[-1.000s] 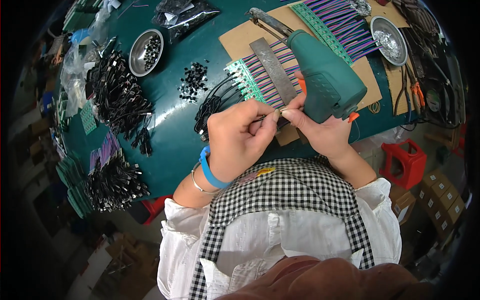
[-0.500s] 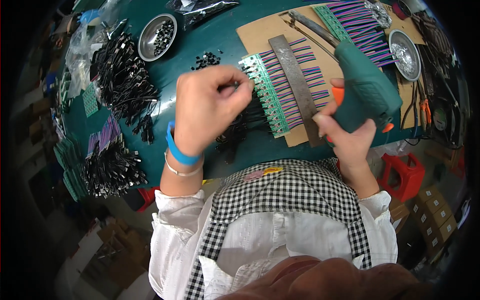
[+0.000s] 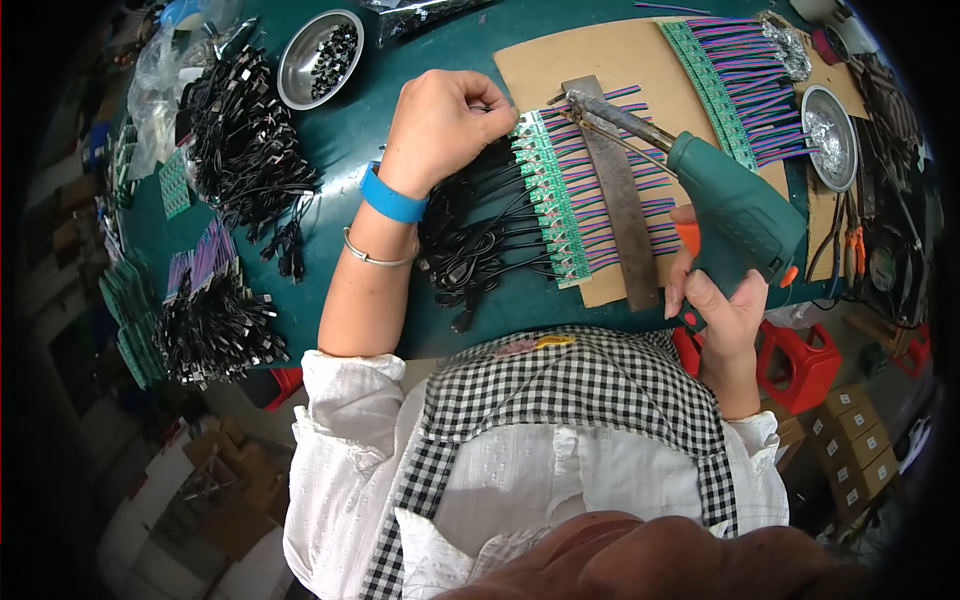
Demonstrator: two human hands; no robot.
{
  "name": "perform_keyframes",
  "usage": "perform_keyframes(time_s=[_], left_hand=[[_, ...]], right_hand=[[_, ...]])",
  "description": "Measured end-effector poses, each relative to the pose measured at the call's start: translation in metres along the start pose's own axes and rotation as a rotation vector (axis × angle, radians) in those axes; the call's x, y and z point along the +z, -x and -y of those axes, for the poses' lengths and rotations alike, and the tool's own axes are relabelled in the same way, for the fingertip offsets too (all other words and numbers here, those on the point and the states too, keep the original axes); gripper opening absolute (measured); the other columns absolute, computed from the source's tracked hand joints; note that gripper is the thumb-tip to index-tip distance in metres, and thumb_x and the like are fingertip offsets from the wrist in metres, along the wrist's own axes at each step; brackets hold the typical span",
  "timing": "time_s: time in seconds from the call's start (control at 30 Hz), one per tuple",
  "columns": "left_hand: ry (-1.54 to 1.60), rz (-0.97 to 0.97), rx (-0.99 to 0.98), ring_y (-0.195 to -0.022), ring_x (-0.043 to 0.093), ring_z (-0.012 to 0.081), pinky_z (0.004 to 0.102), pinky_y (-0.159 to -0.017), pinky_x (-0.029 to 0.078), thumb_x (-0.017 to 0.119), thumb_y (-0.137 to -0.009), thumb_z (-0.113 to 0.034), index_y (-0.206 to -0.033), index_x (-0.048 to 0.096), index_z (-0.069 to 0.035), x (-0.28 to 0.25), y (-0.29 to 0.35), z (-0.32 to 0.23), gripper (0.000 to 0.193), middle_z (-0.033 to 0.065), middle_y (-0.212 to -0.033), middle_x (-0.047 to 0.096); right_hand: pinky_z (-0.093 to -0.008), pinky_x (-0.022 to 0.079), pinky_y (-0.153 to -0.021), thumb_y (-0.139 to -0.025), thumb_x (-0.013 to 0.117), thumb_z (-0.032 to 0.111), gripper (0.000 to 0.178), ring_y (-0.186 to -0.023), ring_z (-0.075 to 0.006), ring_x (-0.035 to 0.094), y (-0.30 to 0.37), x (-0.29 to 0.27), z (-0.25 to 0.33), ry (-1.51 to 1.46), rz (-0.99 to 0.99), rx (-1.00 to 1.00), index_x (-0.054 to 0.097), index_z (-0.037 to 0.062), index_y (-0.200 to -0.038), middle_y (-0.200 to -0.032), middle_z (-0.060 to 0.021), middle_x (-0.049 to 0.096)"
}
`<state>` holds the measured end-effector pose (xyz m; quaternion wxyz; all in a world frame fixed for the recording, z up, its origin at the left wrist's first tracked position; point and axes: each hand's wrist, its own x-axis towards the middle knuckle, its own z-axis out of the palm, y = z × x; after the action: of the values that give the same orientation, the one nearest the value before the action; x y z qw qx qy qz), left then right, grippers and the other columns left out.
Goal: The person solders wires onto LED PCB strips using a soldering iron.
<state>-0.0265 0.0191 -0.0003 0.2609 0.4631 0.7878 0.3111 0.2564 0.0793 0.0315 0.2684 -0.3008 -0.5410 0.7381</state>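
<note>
My left hand [image 3: 440, 130] is pinched closed at the far end of a green circuit-board strip [image 3: 553, 215]; a bit of black cable shows between its fingers, mostly hidden. My right hand [image 3: 728, 310] grips the handle of a green soldering gun [image 3: 742, 205] with an orange trigger. Its tip hangs near the strip's far end, above a flat metal bar [image 3: 622, 190]. That bar lies across coloured wires running right from the strip. Black cables [image 3: 465, 250] fan out from the strip's left edge.
Cardboard [image 3: 590, 55] lies beneath the work. A second wired board strip [image 3: 710, 95] and a metal bowl [image 3: 830, 135] are at the right. Another bowl [image 3: 297, 75] holds small black parts. Black cable bundles [image 3: 240, 150] cover the left, and a red stool [image 3: 800, 365] stands below the table.
My left hand has moved away from me to the strip's far end. The soldering gun's tip has come down and nearer, toward that end. The whole view has shifted slightly.
</note>
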Motion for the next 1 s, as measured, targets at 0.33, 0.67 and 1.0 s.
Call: perform_keyframes(time_s=[0.33, 0.67, 1.0], left_hand=[[0.072, 0.038, -0.006, -0.053, 0.043, 0.0022, 0.0189, -0.049, 0.036, 0.066, -0.073, -0.009, -0.072, 0.065, 0.002, 0.0, 0.0, 0.001, 0.011, -0.0015, -0.057, 0.054], [0.032, 0.002, 0.015, -0.052, 0.043, 0.0028, 0.0199, -0.049, 0.037, 0.066, -0.07, -0.011, -0.072, 0.065, 0.001, 0.002, 0.0, -0.004, 0.012, -0.0006, -0.055, 0.054], [0.005, -0.018, 0.034, -0.051, 0.044, 0.0032, 0.0205, -0.048, 0.037, 0.066, -0.069, -0.011, -0.071, 0.065, 0.0, 0.002, 0.0, -0.003, 0.012, 0.0004, -0.053, 0.053]], right_hand=[[-0.0228, 0.047, -0.048, -0.084, 0.063, 0.006, 0.044, -0.06, -0.0111, 0.055, -0.004, 0.002, -0.006, -0.059, 0.077, 0.015, 0.043, -0.0072, -0.12, -0.103, -0.0154, 0.055], [-0.0243, 0.047, -0.049, -0.083, 0.063, 0.006, 0.037, -0.057, -0.0121, 0.055, -0.004, -0.001, -0.012, -0.027, 0.116, 0.123, 0.046, -0.0051, -0.114, -0.086, -0.0093, 0.056], [-0.0247, 0.046, -0.044, -0.079, 0.067, 0.015, 0.056, -0.054, -0.0146, 0.054, -0.008, 0.001, 0.002, -0.026, -0.002, 0.06, 0.04, -0.0107, -0.121, -0.109, -0.0189, 0.053]])
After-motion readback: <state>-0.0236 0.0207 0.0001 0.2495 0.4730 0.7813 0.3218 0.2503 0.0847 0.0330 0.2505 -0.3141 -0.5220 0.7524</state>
